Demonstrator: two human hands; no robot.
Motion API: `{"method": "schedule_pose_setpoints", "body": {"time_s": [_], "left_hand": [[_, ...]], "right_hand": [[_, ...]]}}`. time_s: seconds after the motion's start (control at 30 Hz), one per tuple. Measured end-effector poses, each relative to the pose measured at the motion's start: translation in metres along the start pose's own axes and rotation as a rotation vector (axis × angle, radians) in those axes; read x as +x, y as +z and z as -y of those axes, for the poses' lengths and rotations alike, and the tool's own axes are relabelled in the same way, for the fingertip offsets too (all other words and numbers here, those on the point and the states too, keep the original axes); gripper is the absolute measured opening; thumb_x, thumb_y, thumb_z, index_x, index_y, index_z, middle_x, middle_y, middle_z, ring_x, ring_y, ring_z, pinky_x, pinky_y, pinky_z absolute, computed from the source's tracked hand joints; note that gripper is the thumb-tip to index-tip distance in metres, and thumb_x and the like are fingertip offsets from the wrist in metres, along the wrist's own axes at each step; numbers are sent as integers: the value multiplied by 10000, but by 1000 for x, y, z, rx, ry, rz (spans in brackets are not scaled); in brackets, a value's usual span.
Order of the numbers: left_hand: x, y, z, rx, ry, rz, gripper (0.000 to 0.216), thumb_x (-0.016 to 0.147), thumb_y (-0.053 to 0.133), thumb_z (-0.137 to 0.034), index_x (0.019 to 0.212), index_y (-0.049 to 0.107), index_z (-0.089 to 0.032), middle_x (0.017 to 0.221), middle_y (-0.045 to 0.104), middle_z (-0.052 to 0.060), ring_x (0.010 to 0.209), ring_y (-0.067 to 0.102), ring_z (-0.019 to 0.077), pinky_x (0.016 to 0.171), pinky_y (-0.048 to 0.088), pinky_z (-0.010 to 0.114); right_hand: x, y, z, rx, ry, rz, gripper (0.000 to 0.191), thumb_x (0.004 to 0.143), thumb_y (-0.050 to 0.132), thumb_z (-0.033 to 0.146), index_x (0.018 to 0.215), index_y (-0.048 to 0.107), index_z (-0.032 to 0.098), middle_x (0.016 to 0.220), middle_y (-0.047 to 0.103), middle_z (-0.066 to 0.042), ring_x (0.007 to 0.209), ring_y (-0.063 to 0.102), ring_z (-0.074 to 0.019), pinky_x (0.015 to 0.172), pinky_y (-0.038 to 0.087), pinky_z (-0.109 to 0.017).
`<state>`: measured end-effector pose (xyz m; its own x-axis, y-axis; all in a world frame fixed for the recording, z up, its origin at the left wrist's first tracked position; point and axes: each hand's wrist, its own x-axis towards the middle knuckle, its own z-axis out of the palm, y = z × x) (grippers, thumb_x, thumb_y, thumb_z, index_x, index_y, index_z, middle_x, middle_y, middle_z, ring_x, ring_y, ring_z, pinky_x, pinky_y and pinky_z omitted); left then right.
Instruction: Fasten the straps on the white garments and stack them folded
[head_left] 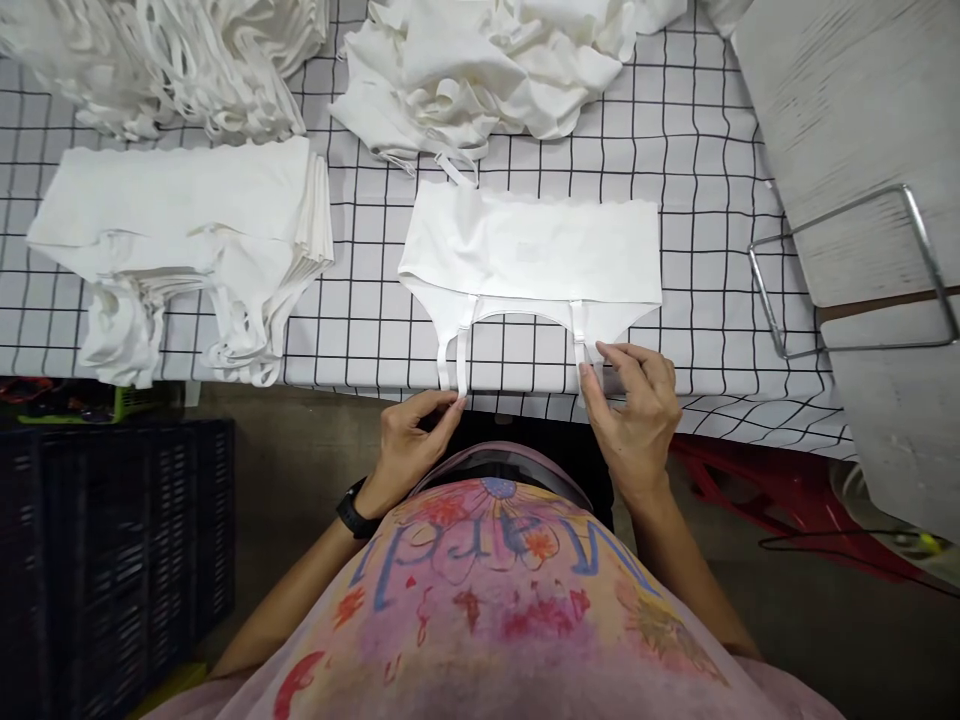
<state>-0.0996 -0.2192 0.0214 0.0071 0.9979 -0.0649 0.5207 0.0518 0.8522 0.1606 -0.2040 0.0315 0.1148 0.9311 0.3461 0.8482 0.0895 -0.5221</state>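
A white strapped top (555, 250), perhaps a camisole, lies flat on the checked tablecloth with its straps toward me. My left hand (420, 430) pinches the end of the left strap (462, 350) at the table's front edge. On the other side, my right hand (636, 410) has thumb and forefinger at the right strap (577, 325), just below its small slider. The fingers of that hand are bent, with the strap's lower end partly hidden by them.
A neat stack of white tops (180, 210) lies at the left. Behind are a bundled pile (202, 60) and a loose heap of white garments (495, 70). A bent metal wire frame (855, 215) juts in from the right beside a pale board (862, 130). Dark crates (127, 540) stand below left.
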Motion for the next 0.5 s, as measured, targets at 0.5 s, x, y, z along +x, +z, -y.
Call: {"method": "schedule_pose_setpoints", "body": {"time_s": [0.5], "left_hand": [[2, 1, 3, 36, 188, -61, 86, 927, 719, -226, 891, 773, -169, 797, 788, 9, 637, 692, 103, 612, 534, 194]], "right_hand": [[31, 11, -2, 250, 334, 26, 174, 907, 694, 291, 1006, 778, 175, 845, 778, -35, 724, 747, -192, 732, 638, -350]]}}
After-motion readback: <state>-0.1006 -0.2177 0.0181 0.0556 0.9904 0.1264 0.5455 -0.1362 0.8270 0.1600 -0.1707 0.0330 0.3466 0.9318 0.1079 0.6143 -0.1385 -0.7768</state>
